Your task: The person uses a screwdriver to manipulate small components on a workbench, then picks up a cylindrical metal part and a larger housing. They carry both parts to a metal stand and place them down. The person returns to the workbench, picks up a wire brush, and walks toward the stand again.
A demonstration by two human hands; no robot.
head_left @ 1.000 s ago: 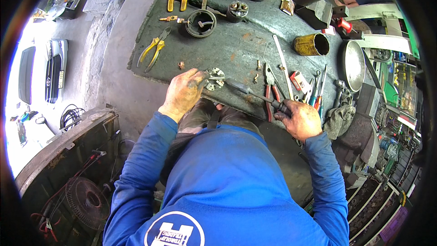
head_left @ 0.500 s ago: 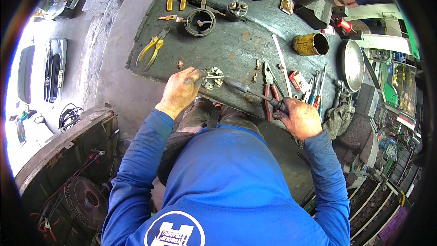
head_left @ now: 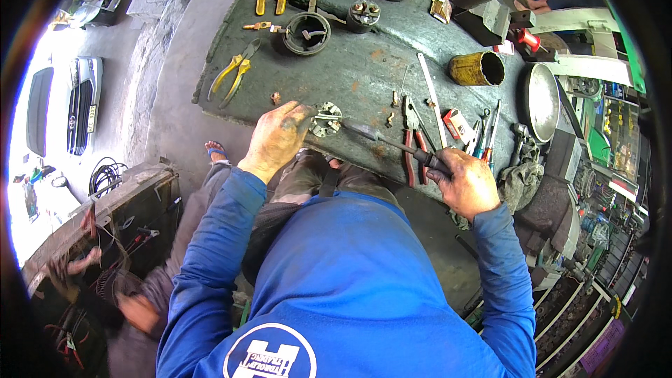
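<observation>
The left arm (head_left: 220,238) comes in from the near left, bent at the elbow, and slants far and rightward to a bare left wrist (head_left: 254,170), with the left hand (head_left: 276,138) held back up, its fingers bunched together and pointing right. The right arm (head_left: 505,266) rises from the near right and tips inward, its sleeve ending just short of the right wrist (head_left: 487,208). The right hand (head_left: 470,180) sits slightly nearer than the other and well apart from it, fingers curled in a closed grip, knuckles turned upward
</observation>
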